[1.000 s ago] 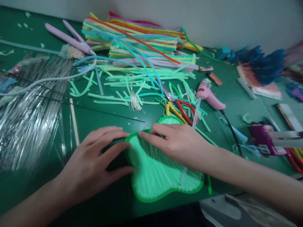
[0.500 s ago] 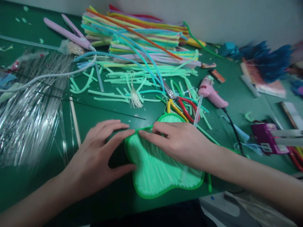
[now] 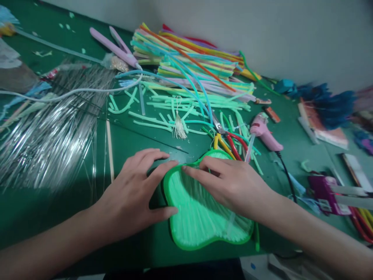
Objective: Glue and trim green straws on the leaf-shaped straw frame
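Observation:
A wavy-edged, lobed panel [image 3: 198, 217] of light green pipe cleaners, bordered by a darker green pipe cleaner, lies on the table before me. My left hand [image 3: 140, 186] rests at its left side, fingers spread, with the index fingertip touching the upper left border and the thumb by the left edge. From the right, my right hand [image 3: 224, 179] reaches over the panel. Its fingers are bent and drawn together at the upper border, close to my left index finger. My right hand and forearm cover the panel's upper right part.
Red-and-yellow-handled pliers [image 3: 225, 136] lie just beyond the panel. A pink glue gun [image 3: 265, 132] is to their right. Bundled pipe cleaners [image 3: 189, 54], a cream tassel [image 3: 179, 126] and a pink flat iron [image 3: 113, 48] lie farther back. Silver tinsel strands [image 3: 55, 136] spread at left.
The whole view has shifted, so everything sits slightly lower and mostly farther right. Both hands keep nearly the same pose at the panel's border.

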A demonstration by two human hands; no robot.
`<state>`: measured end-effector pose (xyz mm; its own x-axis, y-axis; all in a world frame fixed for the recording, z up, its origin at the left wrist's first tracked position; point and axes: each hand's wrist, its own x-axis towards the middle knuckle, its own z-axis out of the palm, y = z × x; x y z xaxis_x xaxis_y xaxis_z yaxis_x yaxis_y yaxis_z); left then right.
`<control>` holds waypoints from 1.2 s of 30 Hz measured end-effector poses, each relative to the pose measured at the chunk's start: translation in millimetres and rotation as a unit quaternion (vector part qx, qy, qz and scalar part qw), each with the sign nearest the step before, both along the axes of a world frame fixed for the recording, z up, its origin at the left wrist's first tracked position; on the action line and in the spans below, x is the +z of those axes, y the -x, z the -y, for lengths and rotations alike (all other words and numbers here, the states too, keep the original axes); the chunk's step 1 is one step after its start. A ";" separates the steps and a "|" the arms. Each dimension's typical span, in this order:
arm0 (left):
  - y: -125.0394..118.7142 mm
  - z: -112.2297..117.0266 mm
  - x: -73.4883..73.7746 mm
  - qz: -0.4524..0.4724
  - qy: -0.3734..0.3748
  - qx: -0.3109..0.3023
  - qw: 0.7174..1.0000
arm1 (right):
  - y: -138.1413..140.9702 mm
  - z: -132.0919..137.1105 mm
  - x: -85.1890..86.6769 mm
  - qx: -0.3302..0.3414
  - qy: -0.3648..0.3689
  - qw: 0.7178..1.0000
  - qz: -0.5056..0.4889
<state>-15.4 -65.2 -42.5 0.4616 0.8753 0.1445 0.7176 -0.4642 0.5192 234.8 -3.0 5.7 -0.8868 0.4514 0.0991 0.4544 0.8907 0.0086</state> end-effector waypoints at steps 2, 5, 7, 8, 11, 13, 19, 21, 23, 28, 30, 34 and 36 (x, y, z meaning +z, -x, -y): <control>-0.2 1.0 -1.6 0.003 -0.004 -0.002 1.000 | 0.0 0.4 2.8 -0.002 -0.007 1.000 -0.002; 0.3 2.4 -2.8 0.009 0.000 0.000 1.000 | 0.4 0.3 7.3 -0.002 -0.008 1.000 0.006; 1.5 2.0 -2.2 0.025 0.011 0.003 1.000 | 0.1 -0.1 9.4 0.001 -0.009 1.000 0.004; 2.3 1.1 -1.4 0.042 0.018 0.006 0.999 | -0.4 -0.2 10.0 -0.001 -0.011 1.000 -0.004; 4.4 -3.6 3.9 0.117 0.037 0.024 0.992 | -3.8 0.0 10.4 -0.024 -0.015 0.998 -0.052; 5.3 -6.8 9.1 0.178 0.052 0.030 0.982 | -7.1 1.1 10.2 -0.036 -0.013 0.995 -0.087; 7.8 -7.0 20.8 0.279 0.083 0.066 0.955 | -13.6 6.7 14.1 -0.034 -0.030 0.990 -0.135; 9.6 -5.4 22.9 0.274 0.068 0.061 0.957 | -12.8 8.2 17.5 -0.036 -0.038 0.989 -0.142; 11.2 -3.7 25.2 0.282 0.067 0.044 0.956 | -10.8 9.4 21.1 -0.045 -0.038 0.987 -0.152; 13.1 0.7 31.6 0.325 0.121 0.044 0.937 | -6.9 11.6 24.3 -0.075 -0.034 0.978 -0.193; 13.7 0.6 32.7 0.351 0.146 0.052 0.923 | -7.7 12.5 22.8 -0.079 -0.039 0.978 -0.190; 15.6 -3.0 32.8 0.396 0.192 0.051 0.897 | -10.5 13.6 19.9 -0.079 -0.045 0.980 -0.176; 16.6 -3.9 32.7 0.389 0.189 0.056 0.900 | -11.1 13.9 19.7 -0.073 -0.046 0.980 -0.178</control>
<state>-32.0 -61.3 -9.7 0.2563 0.9642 0.0680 0.1003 -0.0965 0.9903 245.9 -16.9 25.4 -0.7149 0.5454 0.4375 0.5655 0.8191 -0.0969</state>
